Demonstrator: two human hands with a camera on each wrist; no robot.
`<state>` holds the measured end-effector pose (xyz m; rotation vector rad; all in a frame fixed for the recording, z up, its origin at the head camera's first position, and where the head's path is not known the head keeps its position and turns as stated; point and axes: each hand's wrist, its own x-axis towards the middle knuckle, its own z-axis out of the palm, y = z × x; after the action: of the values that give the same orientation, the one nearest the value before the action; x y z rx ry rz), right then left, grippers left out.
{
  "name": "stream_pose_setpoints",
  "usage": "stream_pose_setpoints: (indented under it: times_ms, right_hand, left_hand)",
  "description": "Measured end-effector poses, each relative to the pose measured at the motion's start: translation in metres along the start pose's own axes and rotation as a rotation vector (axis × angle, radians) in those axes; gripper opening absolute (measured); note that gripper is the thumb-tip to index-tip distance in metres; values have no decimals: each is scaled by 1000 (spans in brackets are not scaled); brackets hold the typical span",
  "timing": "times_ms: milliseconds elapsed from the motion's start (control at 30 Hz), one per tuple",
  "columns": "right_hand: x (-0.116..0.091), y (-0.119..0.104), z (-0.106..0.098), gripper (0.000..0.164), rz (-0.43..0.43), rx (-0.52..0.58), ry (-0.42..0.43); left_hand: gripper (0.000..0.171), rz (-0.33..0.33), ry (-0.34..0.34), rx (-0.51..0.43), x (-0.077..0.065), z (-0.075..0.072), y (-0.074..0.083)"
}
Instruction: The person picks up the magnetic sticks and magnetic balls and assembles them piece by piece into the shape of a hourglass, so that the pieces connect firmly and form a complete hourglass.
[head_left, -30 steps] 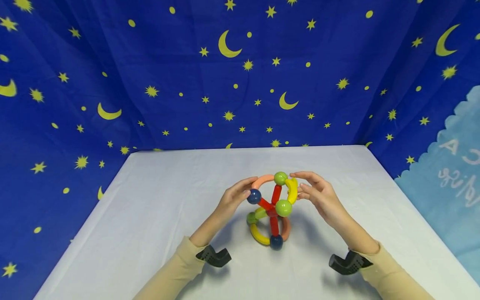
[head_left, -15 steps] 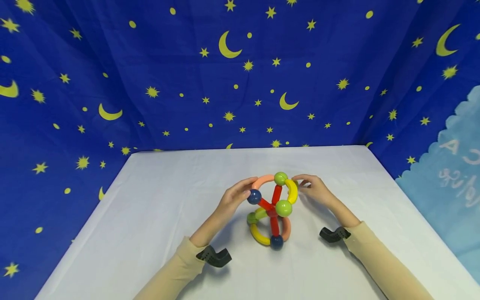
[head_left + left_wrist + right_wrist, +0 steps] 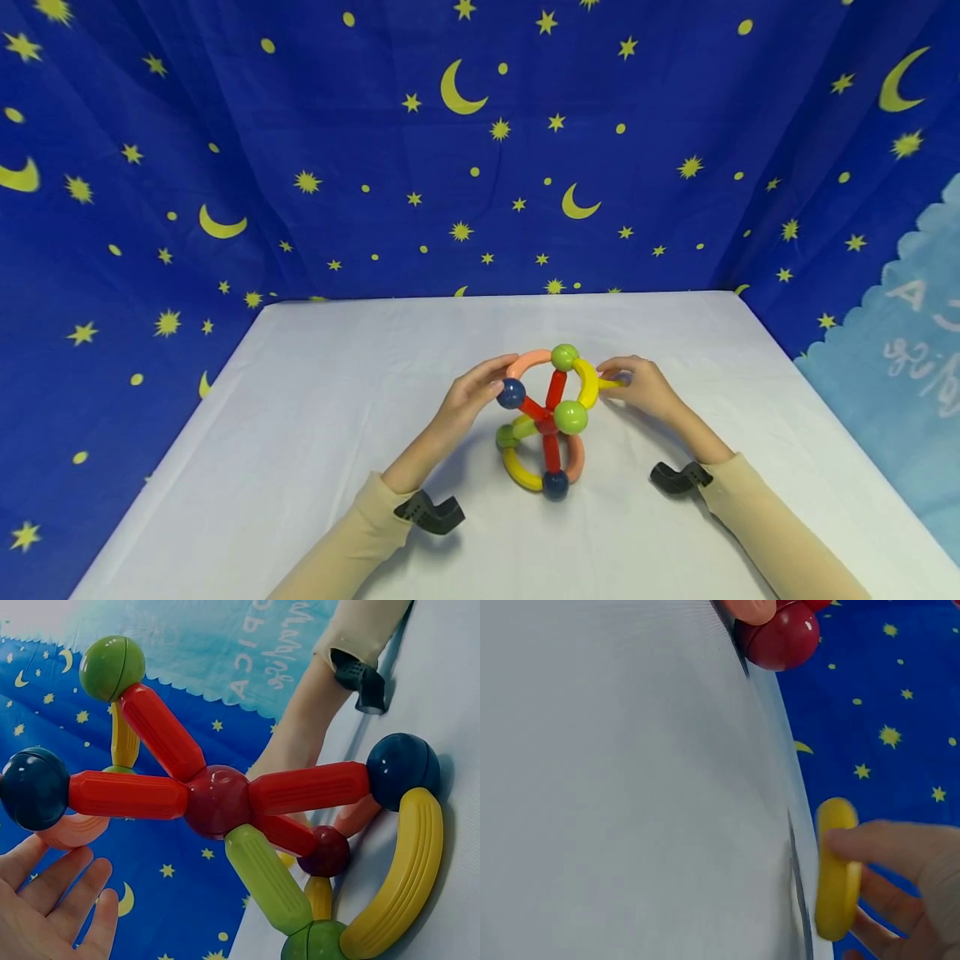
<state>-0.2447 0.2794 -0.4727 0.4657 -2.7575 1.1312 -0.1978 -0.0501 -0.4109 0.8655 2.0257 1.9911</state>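
A magnetic ball-and-stick toy (image 3: 548, 423) stands on the white table, built of red, green, yellow and coral sticks with blue, green and red balls. At its upper left, my left hand (image 3: 463, 397) holds it by the dark blue ball (image 3: 512, 393) and coral curved stick (image 3: 529, 361). The left wrist view shows that hand's fingers (image 3: 64, 877) against the coral piece; its thumb is out of frame there. My right hand (image 3: 643, 388), just right of the toy, pinches a yellow stick (image 3: 836, 870) between thumb and fingers. Whether this stick touches the toy, I cannot tell.
The white-covered table (image 3: 360, 375) extends around the toy on all sides. A blue curtain (image 3: 337, 142) with yellow stars and moons hangs behind and at the sides. Light blue cloth with white lettering (image 3: 911, 350) hangs at right. Black wrist mounts (image 3: 431, 512) sit on both sleeves.
My right hand has drawn away from the toy's upper yellow curve toward the right, and a yellow stick now shows in its fingers. My left hand and the toy have stayed nearly still.
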Motion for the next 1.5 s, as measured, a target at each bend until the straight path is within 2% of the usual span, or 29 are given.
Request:
stream_pose_setpoints:
  times_ms: [133,267,400,500,600,733,900,1033,1133,1333,1500]
  right_hand:
    - [-13,-6,-8,32,34,143,27]
    - [-27,-26,-19,31,17,233,106]
    - [-42,-57,-29,30,-28,340,210]
    - [-53,-85,-33,29,-49,425,255]
    - [-64,-112,-33,28,-81,484,274]
    - [-73,-146,-26,29,-178,526,279]
    - [-74,-180,-15,31,-280,475,293]
    - [-70,-200,-3,30,-306,395,273]
    - [-66,-211,6,29,-312,384,245]
    - [-64,-218,18,26,-280,405,208]
    - [-66,-214,20,27,-279,337,228]
  left_hand:
    - [46,-3,3,6,0,0,0]
    - [46,-21,4,6,-1,-1,1]
    - [46,-25,9,4,-1,-2,2]
    - [46,-22,11,-3,-1,-2,1]
    - [47,-30,16,-23,-2,-3,0]
    - [49,-47,29,-36,-1,-4,-2]
    - [48,-49,26,-40,0,-4,-3]
    - [48,-43,12,-39,0,-3,-2]
    - [48,-25,3,-36,-1,-2,-3]
    - [47,-8,-12,-28,0,-1,-2]
    - [47,-23,-15,-19,1,0,-1]
